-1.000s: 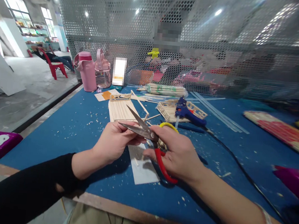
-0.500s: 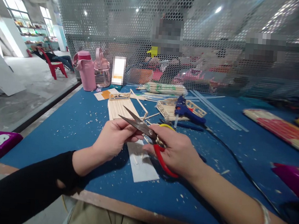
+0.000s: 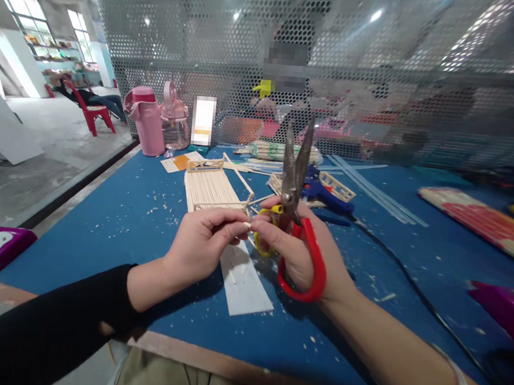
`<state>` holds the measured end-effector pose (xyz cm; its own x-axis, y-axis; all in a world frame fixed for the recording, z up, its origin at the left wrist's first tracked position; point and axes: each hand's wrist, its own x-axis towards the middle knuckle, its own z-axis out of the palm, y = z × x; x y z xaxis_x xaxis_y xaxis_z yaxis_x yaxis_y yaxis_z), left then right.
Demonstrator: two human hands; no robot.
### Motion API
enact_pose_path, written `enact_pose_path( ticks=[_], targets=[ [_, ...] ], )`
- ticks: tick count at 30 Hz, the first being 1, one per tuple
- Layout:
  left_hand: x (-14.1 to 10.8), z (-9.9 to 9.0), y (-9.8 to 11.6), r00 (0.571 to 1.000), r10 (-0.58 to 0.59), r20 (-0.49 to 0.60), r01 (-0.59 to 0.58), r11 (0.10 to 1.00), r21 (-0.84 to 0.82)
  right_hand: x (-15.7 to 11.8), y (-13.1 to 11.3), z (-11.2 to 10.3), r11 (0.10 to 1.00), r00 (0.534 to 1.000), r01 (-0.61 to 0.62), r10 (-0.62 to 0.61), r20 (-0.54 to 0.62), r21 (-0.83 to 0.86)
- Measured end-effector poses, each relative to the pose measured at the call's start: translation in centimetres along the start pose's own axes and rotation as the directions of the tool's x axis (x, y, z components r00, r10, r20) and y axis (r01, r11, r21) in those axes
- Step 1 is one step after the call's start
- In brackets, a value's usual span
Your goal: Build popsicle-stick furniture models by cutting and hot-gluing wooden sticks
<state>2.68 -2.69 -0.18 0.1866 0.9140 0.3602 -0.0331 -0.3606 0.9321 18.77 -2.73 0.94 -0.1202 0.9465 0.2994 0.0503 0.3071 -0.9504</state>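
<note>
Pale stick piece (image 3: 247,224), mostly hidden, at frame centre: the left hand (image 3: 204,239) pinches it. The right hand (image 3: 297,256), fingertips at its end, cradles scissors (image 3: 290,199) blades upward, apparently leaving those fingertips free.

Ahead of me: perforated metal screen (image 3: 183,47), bright spots of light (image 3: 376,15) showing in it. To my left: grey, scuffed floor (image 3: 73,157), 1 red chair (image 3: 83,106), 2 windows (image 3: 26,11) admitting white daylight, loaded shelves (image 3: 57,53) near them. My table (image 3: 103,222): blue top, brownish front edge (image 3: 208,356).
</note>
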Motion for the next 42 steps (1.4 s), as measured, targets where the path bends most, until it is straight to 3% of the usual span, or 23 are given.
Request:
enact_pose_path(
  ticks=[4, 11, 13, 17, 23, 26, 30, 33, 38, 42],
  targets=[
    [-0.3, -0.2, -0.1, 0.984, 0.168, 0.05, -0.176, 0.955, 0.238, -0.1, 0.1, -0.1, 0.988, 0.996, -0.08, 0.075, 0.038, 0.132],
    [0.0, 0.0, 0.0, 0.971, 0.233, 0.054, -0.239, 0.947, 0.213, -0.6, 0.3, 0.2, 0.951, 0.986, -0.163, 0.15, 0.069, 0.264],
    [0.0, 0.1, -0.1, 0.98, 0.194, 0.055, -0.2, 0.968, 0.153, -0.7, 0.4, 0.3, 0.939, 0.985, -0.174, 0.163, 0.062, 0.297],
    [-0.1, 0.5, -0.3, 1.0, -0.006, 0.025, 0.007, 1.0, -0.02, -0.6, 0.5, 0.6, 0.922, 0.98, -0.2, 0.195, 0.049, 0.331],
    [0.3, 0.7, -0.7, 0.981, -0.192, 0.026, 0.193, 0.956, -0.221, -0.3, 0.5, 0.7, 0.908, 0.971, -0.234, 0.235, 0.039, 0.348],
    [0.2, 0.7, -0.7, 0.972, -0.236, 0.007, 0.231, 0.946, -0.229, -0.2, 0.4, 0.7, 0.932, 0.978, -0.201, 0.21, 0.002, 0.301],
    [0.2, 0.6, -0.4, 0.999, -0.035, -0.002, 0.035, 0.999, -0.036, -0.4, 0.3, 0.5, 0.941, 0.979, -0.201, 0.206, 0.011, 0.272],
    [0.6, 0.8, 0.0, 0.99, 0.139, -0.014, -0.138, 0.989, 0.06, -0.4, 0.3, 0.3, 0.913, 0.971, -0.236, 0.235, 0.043, 0.334],
    [0.9, 1.4, 0.1, 0.99, 0.144, 0.002, -0.144, 0.989, -0.026, -0.2, 0.0, -0.1, 0.864, 0.959, -0.258, 0.283, 0.008, 0.432],
    [0.1, 1.5, -0.2, 0.989, 0.146, -0.006, -0.146, 0.987, -0.063, -0.2, 0.0, 0.0, 0.84, 0.955, -0.28, 0.291, 0.049, 0.464]
  ],
)
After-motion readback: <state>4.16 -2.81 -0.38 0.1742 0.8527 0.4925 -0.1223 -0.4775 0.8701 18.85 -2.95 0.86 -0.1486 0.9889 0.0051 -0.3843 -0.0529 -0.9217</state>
